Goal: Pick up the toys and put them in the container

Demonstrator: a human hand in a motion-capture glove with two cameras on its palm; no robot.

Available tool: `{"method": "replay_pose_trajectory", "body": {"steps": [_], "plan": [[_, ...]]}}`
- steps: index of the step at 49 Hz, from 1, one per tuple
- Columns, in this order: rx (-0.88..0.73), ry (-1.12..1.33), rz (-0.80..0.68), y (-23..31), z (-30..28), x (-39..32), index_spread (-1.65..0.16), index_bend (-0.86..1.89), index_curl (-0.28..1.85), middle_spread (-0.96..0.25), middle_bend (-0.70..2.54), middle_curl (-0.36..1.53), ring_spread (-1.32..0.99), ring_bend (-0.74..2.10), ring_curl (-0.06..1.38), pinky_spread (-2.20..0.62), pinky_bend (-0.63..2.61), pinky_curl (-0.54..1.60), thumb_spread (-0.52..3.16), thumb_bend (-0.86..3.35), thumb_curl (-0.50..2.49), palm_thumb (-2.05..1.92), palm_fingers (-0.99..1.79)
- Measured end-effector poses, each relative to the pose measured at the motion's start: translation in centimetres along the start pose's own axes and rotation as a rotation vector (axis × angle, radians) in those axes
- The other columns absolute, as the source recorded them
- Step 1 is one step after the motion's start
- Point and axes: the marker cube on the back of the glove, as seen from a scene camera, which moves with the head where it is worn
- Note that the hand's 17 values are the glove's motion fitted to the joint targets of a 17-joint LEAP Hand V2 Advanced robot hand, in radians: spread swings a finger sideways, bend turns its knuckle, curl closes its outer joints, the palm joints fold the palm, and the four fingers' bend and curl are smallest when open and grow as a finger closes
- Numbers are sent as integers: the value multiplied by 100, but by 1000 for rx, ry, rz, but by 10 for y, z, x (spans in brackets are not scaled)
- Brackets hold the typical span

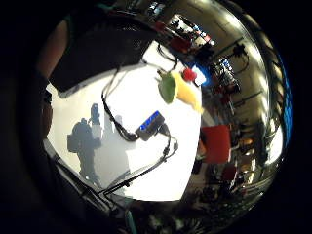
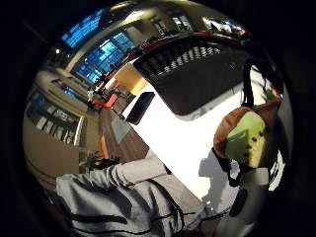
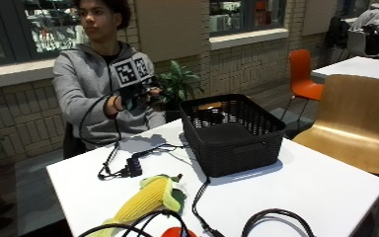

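My gloved right hand (image 3: 132,98) is raised in front of the person's chest, behind the table and left of the black basket (image 3: 232,133). Its fingers curl round a brown and green kiwi-slice toy (image 2: 244,138), which sits close to the palm in the thumb side view. The bare hand (image 3: 154,93) is right beside it. A plush corn cob (image 3: 147,197) with green husk lies on the white table (image 3: 321,182) near the front edge, and a red toy (image 3: 176,232) lies just in front of it. The little finger side view shows the corn (image 1: 187,92) and red toy (image 1: 189,74) far below.
A small black hub (image 3: 134,167) with cables lies left of the basket, and more black cables (image 3: 268,219) loop along the front edge. A wooden chair (image 3: 354,118) stands to the right of the table. A dark tablet (image 2: 140,107) lies on the table's far end.
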Motion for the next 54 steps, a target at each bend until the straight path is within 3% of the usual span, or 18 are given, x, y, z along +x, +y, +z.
{"method": "replay_pose_trajectory", "body": {"steps": [5,9,13,17,21,27,32,35,38,54], "plan": [[-2,41,-75,-41,-16,-14,-13,139,62,-11,36,34,-17,18,7,-4,36,29,126,35,32,53,16],[-21,32,-243,-63,-20,-21,-14,138,61,-13,38,35,-19,18,8,-4,34,29,123,34,32,54,19],[-45,54,-102,-98,-19,-22,-14,137,59,-15,40,36,-20,19,9,-4,31,29,121,32,32,55,22],[-75,55,-171,-118,-16,-27,-14,136,58,-16,39,37,-22,19,10,-4,30,29,119,30,31,56,24],[-66,30,-41,-139,-13,-34,-14,133,57,-17,39,38,-23,19,11,-4,30,30,118,28,31,56,23],[-68,20,-7,-157,-8,-39,-15,123,54,-15,37,39,-23,20,13,-5,34,32,120,24,30,53,21],[-117,11,-36,-158,-5,-40,-18,95,48,-11,34,39,-22,24,16,-5,47,36,121,15,28,41,6],[-156,-9,-18,-156,-4,-27,-20,55,39,-8,35,40,-19,28,19,-5,61,40,120,8,26,31,-13],[-173,4,19,-151,-4,-5,-20,38,34,-5,33,40,-17,28,19,-5,65,40,118,3,26,26,-13],[-420,-77,424,-85,41,160,-25,26,31,-1,25,39,-14,25,21,-4,61,38,118,-1,28,20,5]]}}
